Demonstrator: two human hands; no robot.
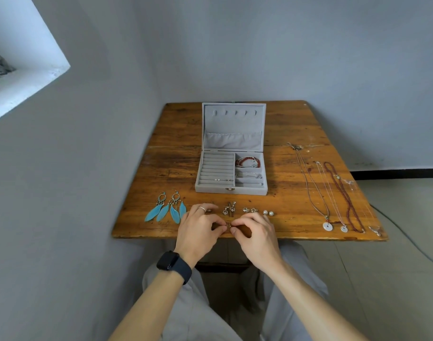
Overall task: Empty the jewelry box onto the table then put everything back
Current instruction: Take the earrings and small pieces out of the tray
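The grey jewelry box (231, 173) stands open mid-table, lid upright, with red and silver bracelets (248, 162) in its right compartments and small studs (223, 179) in the ring rolls. At the table's front edge my left hand (198, 230) and my right hand (256, 236) meet, both pinching one tiny earring (228, 225) between the fingertips. Just beyond my hands lie blue feather earrings (166, 209), heart drop earrings (229, 209), small silver studs (250, 209) and pearl studs (268, 213).
Several necklaces (333, 193) lie stretched out on the right side of the wooden table (176, 134), pendants near the front edge. Grey walls close in behind and to the left. A cable runs across the floor at the right.
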